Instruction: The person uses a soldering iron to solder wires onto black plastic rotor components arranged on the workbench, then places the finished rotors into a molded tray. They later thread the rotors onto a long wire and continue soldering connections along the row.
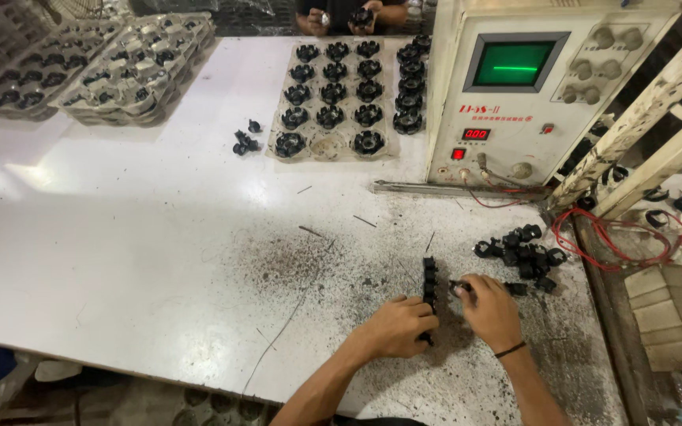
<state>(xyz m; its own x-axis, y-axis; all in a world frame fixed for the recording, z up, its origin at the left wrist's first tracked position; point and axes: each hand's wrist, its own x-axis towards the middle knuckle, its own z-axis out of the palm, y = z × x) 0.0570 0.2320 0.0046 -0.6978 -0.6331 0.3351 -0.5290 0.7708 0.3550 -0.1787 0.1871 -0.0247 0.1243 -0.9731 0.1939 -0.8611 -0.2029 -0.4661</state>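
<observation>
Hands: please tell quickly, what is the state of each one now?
Left hand: closed on the row of black parts.
Right hand: closed, pinching a small black part.

Row of parts (429, 285) between both hands; loose pile (522, 252) at 2 o'clock, tray (333, 146) at 12

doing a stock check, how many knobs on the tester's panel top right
5: round beige knobs and on the tester; others may be hidden.
</observation>
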